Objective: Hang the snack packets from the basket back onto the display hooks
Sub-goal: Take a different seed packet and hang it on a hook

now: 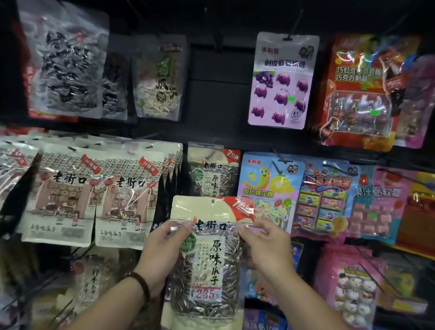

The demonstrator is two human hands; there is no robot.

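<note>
Beige at the top and clear in the middle: holding up a seed packet [208, 264] in front of the display rack [215, 101], low before the middle row. Gripping its left edge with the left hand [165, 245], thumb lying on the front. Pinching its upper right part, just under the red corner, with the fingers [250, 228] of the right hand [268, 248]. Holding it upright, with the small hole [212, 201] at the top free and not yet on any hook. Not seeing the basket anywhere here.

Judging the step as bringing one packet to its place, just below a matching packet [209, 175] hanging on a black hook [214, 153]. Probably needing next to lift the packet, line up the hole with the tip of that hook, and push it on. Needing care, the hole being small and the foil likely bending easily.
</note>
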